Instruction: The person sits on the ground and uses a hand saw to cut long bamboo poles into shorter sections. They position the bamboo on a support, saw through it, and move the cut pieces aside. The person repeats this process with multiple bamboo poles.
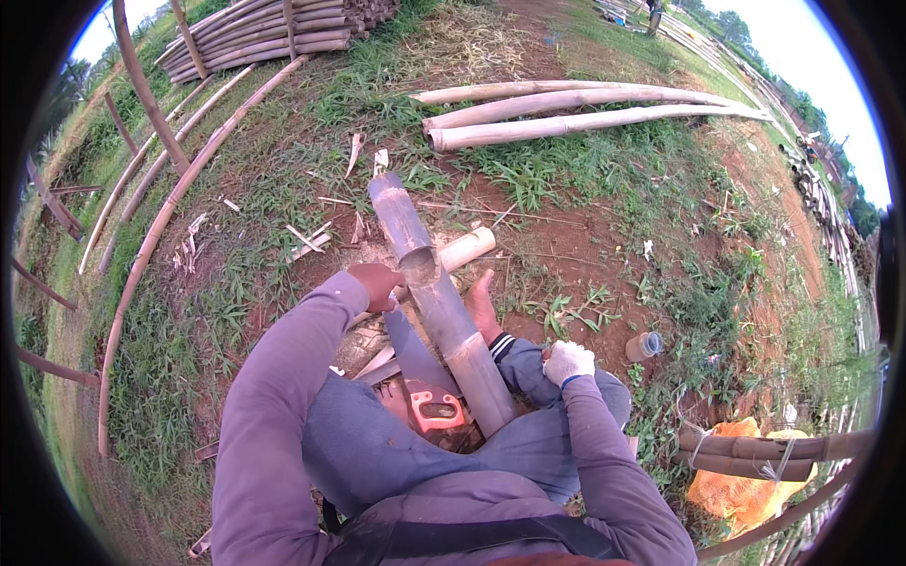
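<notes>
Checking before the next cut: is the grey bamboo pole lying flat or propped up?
Propped up. The bamboo pole slants, its near end on the person's lap, far end on the ground; the left hand touches it.

outdoor bamboo yard — stacked poles [274, 28] | grass and red dirt [604, 236] — cut offcuts [467, 248]

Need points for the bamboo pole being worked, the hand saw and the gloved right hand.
bamboo pole [444, 302], head view, on the grey mid-section of the stalk.
hand saw [436, 411], head view, on its orange handle.
right hand [569, 361], head view, on the back of the white glove.
</notes>
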Demonstrator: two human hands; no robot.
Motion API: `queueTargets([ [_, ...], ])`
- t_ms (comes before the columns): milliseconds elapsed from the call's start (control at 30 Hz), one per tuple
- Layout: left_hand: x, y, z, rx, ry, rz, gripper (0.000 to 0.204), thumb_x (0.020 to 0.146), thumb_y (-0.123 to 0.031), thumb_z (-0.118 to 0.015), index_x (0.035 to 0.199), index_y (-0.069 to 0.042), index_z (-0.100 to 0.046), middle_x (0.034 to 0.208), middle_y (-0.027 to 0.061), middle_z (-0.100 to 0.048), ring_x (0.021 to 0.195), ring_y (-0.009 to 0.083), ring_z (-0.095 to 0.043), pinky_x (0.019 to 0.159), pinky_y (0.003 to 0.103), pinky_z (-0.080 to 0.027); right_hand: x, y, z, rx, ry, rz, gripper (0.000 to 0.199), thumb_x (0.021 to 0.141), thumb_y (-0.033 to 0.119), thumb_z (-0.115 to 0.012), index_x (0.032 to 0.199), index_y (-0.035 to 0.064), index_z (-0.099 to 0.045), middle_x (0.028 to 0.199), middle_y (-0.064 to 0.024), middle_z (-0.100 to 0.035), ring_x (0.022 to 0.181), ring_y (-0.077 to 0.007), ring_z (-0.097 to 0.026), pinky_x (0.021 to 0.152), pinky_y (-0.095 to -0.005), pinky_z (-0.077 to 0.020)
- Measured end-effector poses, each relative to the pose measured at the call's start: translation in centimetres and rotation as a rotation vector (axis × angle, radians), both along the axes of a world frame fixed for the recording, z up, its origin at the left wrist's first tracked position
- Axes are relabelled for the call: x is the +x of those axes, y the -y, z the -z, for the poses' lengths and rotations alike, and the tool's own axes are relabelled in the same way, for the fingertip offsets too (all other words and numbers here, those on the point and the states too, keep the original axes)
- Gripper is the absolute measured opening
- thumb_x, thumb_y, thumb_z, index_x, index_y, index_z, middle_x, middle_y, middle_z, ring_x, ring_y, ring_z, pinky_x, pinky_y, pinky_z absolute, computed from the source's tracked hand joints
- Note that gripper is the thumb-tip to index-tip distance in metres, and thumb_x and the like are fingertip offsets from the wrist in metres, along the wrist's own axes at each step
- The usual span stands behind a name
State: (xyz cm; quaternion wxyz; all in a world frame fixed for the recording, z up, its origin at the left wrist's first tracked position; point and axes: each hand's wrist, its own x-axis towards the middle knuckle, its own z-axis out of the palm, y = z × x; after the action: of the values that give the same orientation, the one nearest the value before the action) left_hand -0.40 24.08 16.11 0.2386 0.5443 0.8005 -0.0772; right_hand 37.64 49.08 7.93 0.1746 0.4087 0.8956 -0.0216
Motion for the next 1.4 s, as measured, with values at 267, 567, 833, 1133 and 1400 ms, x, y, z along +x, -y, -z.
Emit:
queueTargets([
  [267, -1.5, 0.3, 1.7, 0.014, 0.030, -0.032, 0.057, 0.088, -0.037, -0.080, 0.142, -0.022, -0.067, 0.127, 0.0149, -0.074, 0.119, 0.0382, -0.070, 0.102, 0.050, -0.057, -1.0, -0.5, -0.6, -0.070, -0.058, 0.034, 0.038, 0.096, 0.040, -0.069, 0.112, 0.0073, -0.080, 0.115, -0.0207, -0.079, 0.110, -0.0391, -0.076, 0.096, -0.0521, -0.0584],
  [567, -3.8, -1.1, 2.9, 0.185, -0.048, -0.184, 0.053, 0.090, -0.036, -0.076, 0.141, -0.023, -0.067, 0.124, 0.0161, -0.074, 0.120, 0.0388, -0.070, 0.101, 0.052, -0.058, -4.6, 0.4, 2.8, -0.143, -0.258, -0.206, 0.036, 0.090, 0.038, -0.077, 0.109, 0.0071, -0.079, 0.100, -0.0204, -0.078, 0.098, -0.0404, -0.076, 0.087, -0.0531, -0.0587],
  [833, -5.2, 2.8, 6.4, 0.095, 0.008, -0.491, 0.050, 0.093, -0.039, -0.075, 0.138, -0.020, -0.070, 0.125, 0.0168, -0.077, 0.116, 0.0375, -0.073, 0.102, 0.049, -0.058, -9.0, 13.9, 0.6, -0.531, -0.299, -0.963, 0.037, 0.087, 0.032, -0.080, 0.116, 0.0103, -0.074, 0.100, -0.0116, -0.075, 0.092, -0.0353, -0.073, 0.080, -0.0513, -0.0538],
  [1133, -6.3, 6.0, 12.2, 0.364, 0.270, -0.789, 0.043, 0.091, -0.031, -0.081, 0.128, -0.009, -0.077, 0.115, 0.0163, -0.081, 0.105, 0.0286, -0.078, 0.097, 0.040, -0.059, -7.9, 18.2, 6.6, -0.521, 0.212, -1.082, 0.051, 0.084, 0.039, -0.087, 0.125, 0.0096, -0.074, 0.120, -0.0099, -0.078, 0.113, -0.0303, -0.075, 0.093, -0.0482, -0.0548],
  [1400, -7.8, 8.4, 17.8, 0.667, 0.401, -0.859, 0.035, 0.092, -0.020, -0.080, 0.122, -0.001, -0.076, 0.109, 0.0146, -0.081, 0.099, 0.0238, -0.077, 0.091, 0.038, -0.060, -7.8, 18.7, 8.6, -0.371, -0.108, -0.961, 0.045, 0.086, 0.029, -0.077, 0.125, 0.0076, -0.069, 0.109, -0.0122, -0.076, 0.098, -0.0303, -0.074, 0.087, -0.0474, -0.0536],
])
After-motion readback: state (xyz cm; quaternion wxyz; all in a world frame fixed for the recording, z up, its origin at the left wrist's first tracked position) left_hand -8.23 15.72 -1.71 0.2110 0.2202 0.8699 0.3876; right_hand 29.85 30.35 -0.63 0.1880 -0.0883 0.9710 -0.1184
